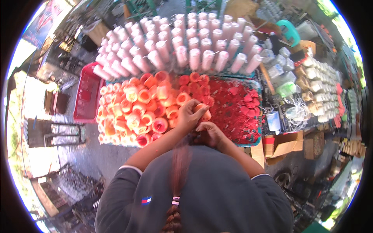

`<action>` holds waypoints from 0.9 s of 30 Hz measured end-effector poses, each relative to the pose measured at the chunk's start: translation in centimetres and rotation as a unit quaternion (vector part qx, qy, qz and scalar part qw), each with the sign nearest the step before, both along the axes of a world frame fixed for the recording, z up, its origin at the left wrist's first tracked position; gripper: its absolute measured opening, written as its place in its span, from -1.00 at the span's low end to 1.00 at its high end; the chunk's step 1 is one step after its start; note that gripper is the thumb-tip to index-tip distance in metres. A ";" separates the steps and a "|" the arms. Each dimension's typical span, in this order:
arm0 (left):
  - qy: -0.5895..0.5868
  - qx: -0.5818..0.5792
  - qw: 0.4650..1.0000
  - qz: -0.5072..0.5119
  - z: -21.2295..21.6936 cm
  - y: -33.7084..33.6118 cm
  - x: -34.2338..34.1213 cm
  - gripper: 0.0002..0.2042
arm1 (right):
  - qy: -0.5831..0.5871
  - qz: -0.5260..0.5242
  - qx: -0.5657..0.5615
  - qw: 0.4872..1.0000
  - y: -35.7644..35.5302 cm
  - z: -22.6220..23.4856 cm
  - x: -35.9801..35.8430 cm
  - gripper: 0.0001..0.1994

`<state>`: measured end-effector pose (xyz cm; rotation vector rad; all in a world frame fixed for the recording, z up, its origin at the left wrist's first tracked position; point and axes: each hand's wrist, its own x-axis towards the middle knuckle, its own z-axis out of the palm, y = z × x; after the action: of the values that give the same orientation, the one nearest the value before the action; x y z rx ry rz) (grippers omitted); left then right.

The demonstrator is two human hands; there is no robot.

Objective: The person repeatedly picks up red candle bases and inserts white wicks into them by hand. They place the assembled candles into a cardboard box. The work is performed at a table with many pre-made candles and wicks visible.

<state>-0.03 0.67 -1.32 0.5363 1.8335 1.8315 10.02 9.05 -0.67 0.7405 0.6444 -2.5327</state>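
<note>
Over the tray's middle, my left hand (189, 115) grips a small orange hollow cup (204, 112), thumb and fingers around its side. Just below and to the right, my right hand (211, 133) is closed with its fingers curled in; what they hold, if anything, is hidden. Many similar orange and red cups (133, 94) lie heaped on the left part of the tray, most with their openings showing. Red petal-like pieces and scraps (250, 104) cover the right part of the teal-edged tray (259, 116).
Rows of pale pink candles (194, 58) with white wicks stand behind the cups. A red plastic basket (82, 97) is at the left. Farther right are a tangle of white strings (297, 112), a white cup (273, 121), stacked pale moulded pieces (320, 91) and an open cardboard box (285, 144).
</note>
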 end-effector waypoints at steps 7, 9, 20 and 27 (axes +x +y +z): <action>-0.030 0.015 0.997 0.070 -1.6 -0.9 0.5 -0.83 | 0.085 0.111 0.069 0.988 -0.5 -2.2 0.0 -0.78; 0.049 -0.009 0.993 0.104 -1.1 0.1 1.1 -0.88 | 0.054 0.037 0.047 0.997 -0.1 -4.2 1.3 -0.77; 0.087 -0.056 0.991 0.083 0.9 -4.0 1.0 -0.63 | 0.062 0.079 0.141 0.985 -3.0 -1.9 -2.4 -0.85; 0.061 -0.076 0.993 0.067 0.8 -5.3 1.6 -0.54 | 0.060 0.079 0.174 0.980 -2.7 -2.2 -2.0 -0.86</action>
<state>1.53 -4.65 -0.50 0.4893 2.1175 1.7572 8.01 6.33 -2.83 0.6222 1.1623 -2.3570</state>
